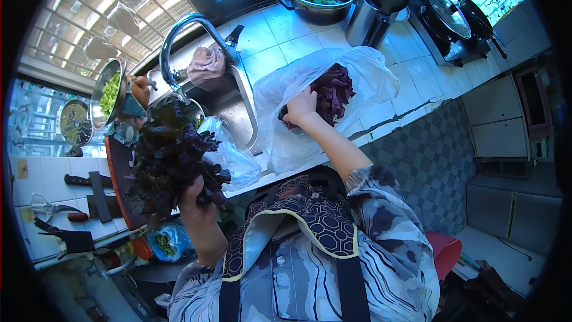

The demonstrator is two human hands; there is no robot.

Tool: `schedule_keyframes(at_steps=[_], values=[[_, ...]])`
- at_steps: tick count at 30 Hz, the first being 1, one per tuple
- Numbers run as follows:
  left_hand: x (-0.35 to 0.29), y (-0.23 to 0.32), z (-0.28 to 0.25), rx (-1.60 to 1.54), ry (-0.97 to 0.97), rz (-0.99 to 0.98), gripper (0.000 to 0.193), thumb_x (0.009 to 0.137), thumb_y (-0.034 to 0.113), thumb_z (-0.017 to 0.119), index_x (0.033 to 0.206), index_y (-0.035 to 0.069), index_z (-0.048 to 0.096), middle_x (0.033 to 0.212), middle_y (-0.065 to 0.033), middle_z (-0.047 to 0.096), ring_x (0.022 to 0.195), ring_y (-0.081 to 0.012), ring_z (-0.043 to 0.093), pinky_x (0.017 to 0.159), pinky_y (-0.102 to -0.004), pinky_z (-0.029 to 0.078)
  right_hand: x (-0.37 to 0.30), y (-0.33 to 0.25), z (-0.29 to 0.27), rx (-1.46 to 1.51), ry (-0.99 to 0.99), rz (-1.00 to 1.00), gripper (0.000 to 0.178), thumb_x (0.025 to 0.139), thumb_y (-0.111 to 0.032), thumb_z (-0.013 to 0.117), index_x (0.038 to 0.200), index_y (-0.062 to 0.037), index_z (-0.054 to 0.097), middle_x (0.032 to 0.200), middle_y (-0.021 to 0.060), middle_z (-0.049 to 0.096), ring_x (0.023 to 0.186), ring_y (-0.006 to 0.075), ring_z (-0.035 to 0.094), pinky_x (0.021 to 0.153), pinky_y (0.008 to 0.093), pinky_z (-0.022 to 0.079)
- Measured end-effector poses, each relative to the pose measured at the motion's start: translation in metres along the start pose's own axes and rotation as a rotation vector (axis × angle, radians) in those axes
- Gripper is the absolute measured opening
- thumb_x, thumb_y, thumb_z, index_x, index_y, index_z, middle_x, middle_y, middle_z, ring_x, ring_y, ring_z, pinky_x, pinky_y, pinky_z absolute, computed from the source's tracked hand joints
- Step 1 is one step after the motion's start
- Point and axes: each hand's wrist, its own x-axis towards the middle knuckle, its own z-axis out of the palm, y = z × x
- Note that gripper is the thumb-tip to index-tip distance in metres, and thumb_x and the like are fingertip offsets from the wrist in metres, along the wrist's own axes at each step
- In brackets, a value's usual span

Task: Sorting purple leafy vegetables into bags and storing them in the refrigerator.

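A big bunch of dark purple, frilly lettuce (173,161) is held up at the left, before the sink. My left hand (193,200) is closed round its stem end. My right hand (302,107) reaches into a clear plastic bag (274,92) on the tiled counter. Its fingers are curled on purple-red leaves (333,92) inside, with the fingertips partly hidden. A second crumpled plastic bag (235,158) lies at the sink's front edge, between the bunch and the larger bag.
Beyond the hands are a steel sink (241,98) with a curved tap (190,21) and a pink cloth (207,65). A pot of greens (322,3), a steel canister (366,24) and a stove with a lidded pan (447,15) line the back. Knives (86,180) hang at the left.
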Motion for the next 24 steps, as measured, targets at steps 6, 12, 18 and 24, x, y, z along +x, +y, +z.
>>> schedule_keyframes(at_steps=[6, 12, 18, 24], values=[[-0.006, 0.004, 0.0, -0.038, 0.053, -0.035, 0.032, 0.08, 0.012, 0.06, 0.111, 0.002, 0.058, 0.101, -0.0082, 0.064, 0.089, -0.0194, 0.063, 0.075, -0.0307, 0.052, 0.016, 0.043, -0.025, 0.205, -0.066, 0.155, 0.018, 0.076, -0.013, 0.057, 0.088, -0.0055, 0.069, 0.092, 0.019, 0.068, 0.087, 0.033, 0.067, 0.076, 0.0426, 0.052], [-0.007, 0.008, -0.002, -0.049, 0.043, -0.068, 0.035, 0.08, 0.011, 0.059, 0.113, 0.001, 0.056, 0.101, -0.0099, 0.063, 0.09, -0.0204, 0.063, 0.078, -0.0317, 0.052, 0.015, 0.086, -0.08, -0.062, 0.267, 0.276, 0.018, 0.077, -0.013, 0.058, 0.089, -0.0029, 0.066, 0.096, 0.0189, 0.063, 0.086, 0.0331, 0.064, 0.074, 0.0424, 0.052], [-0.008, 0.01, 0.001, -0.06, 0.038, -0.06, 0.036, 0.079, 0.01, 0.06, 0.114, 0.001, 0.056, 0.101, -0.01, 0.064, 0.091, -0.021, 0.063, 0.081, -0.0336, 0.052, 0.021, 0.024, -0.017, 0.34, -0.164, -0.032, 0.028, 0.068, -0.017, 0.064, 0.093, -0.0036, 0.065, 0.093, 0.0199, 0.065, 0.085, 0.0363, 0.063, 0.076, 0.044, 0.052], [-0.014, 0.016, -0.002, -0.129, 0.053, -0.071, 0.037, 0.079, 0.008, 0.061, 0.115, 0.001, 0.055, 0.104, -0.01, 0.063, 0.095, -0.0215, 0.062, 0.086, -0.0347, 0.05, 0.017, -0.012, 0.045, 0.28, -0.012, -0.108, 0.037, 0.077, -0.03, 0.063, 0.104, -0.0051, 0.062, 0.111, 0.0229, 0.058, 0.103, 0.0323, 0.059, 0.083, 0.0441, 0.05]])
